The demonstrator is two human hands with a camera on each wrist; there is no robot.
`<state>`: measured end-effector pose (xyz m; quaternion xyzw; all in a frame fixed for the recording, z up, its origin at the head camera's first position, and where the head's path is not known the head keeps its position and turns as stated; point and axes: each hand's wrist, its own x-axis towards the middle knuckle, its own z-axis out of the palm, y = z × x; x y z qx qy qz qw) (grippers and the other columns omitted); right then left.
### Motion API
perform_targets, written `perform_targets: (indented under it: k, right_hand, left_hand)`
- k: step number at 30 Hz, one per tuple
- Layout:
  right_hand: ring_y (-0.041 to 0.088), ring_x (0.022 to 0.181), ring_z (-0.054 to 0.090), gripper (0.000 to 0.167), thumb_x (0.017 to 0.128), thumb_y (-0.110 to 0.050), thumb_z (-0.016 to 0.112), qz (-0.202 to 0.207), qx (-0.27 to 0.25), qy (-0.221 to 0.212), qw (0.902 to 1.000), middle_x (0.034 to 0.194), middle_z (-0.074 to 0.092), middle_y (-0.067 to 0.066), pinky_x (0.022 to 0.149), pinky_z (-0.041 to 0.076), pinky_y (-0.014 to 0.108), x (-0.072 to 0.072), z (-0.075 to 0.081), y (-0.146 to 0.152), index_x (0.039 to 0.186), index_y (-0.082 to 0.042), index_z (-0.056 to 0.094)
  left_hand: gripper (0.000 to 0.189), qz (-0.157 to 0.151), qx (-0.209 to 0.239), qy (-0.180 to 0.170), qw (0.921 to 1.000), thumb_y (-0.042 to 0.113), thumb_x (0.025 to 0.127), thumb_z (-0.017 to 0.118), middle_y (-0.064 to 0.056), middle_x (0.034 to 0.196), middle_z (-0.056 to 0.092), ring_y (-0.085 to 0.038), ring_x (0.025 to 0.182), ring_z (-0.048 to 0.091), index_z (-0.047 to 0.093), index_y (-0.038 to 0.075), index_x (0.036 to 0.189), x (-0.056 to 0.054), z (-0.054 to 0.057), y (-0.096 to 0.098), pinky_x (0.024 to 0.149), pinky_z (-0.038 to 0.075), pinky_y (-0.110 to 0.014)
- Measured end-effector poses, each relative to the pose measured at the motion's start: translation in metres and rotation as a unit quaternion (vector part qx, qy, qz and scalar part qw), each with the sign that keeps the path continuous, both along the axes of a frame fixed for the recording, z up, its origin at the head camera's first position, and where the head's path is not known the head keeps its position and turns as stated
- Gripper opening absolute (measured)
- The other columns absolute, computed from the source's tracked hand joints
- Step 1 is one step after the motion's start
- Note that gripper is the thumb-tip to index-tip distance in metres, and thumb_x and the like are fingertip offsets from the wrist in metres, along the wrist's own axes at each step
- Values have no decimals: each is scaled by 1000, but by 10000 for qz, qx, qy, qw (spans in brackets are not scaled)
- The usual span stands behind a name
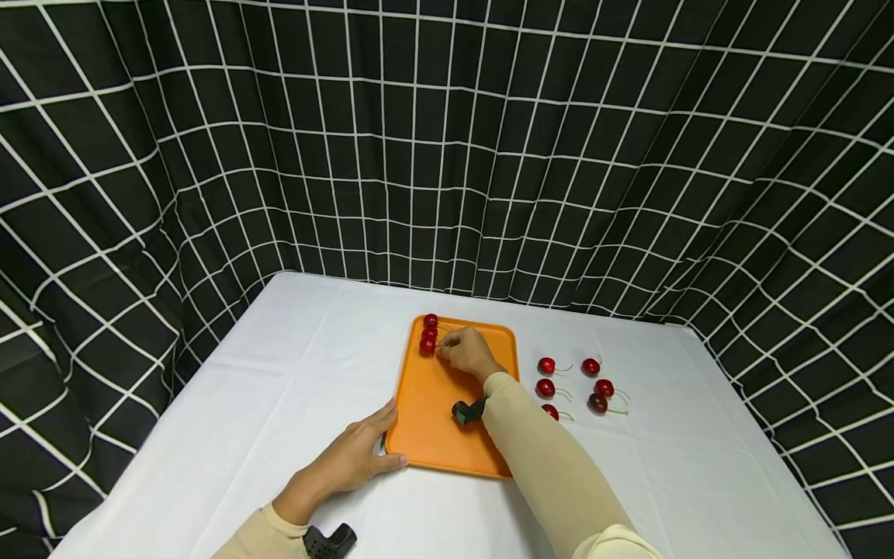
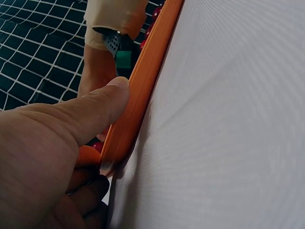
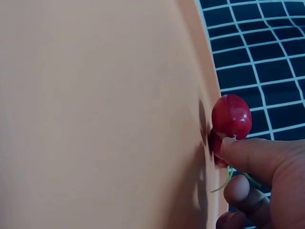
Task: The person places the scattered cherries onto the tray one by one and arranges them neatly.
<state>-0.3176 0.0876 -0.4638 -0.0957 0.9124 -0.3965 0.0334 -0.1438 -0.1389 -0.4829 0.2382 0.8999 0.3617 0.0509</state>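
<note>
A recording booth, by the look of it: black white-gridded curtains (image 1: 433,159) close off three sides of a counter (image 1: 705,442) draped in white cloth (image 1: 279,373), with wrist-worn cameras (image 1: 325,544) in view.

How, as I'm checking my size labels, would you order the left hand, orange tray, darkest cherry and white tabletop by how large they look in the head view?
Largest to smallest:
1. White tabletop
2. Orange tray
3. Left hand
4. Darkest cherry
</note>
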Motion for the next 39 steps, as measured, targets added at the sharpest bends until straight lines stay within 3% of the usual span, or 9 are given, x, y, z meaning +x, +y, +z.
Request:
perform_targets:
  k: [16,39]
  right_hand:
    - [17,76,54,6,84,-18,77,-28,761,229,9968,78,67,-6,69,48,29,0,-1,-3,80,-14,77]
    - [17,79,55,6,86,-18,75,-73,784,188,9967,80,65,-4,73,49,31,2,-2,-6,84,-13,77]
  left_hand:
    - [82,-14,92,-75,9999,38,87,72,-14,155,23,-30,138,27,36,-9,144,2,1,1,109,28,-46]
    - [84,11,32,-48,10000,42,86,71,-12,156,24,-29,138,27,37,-8,144,1,1,0,109,28,-46]
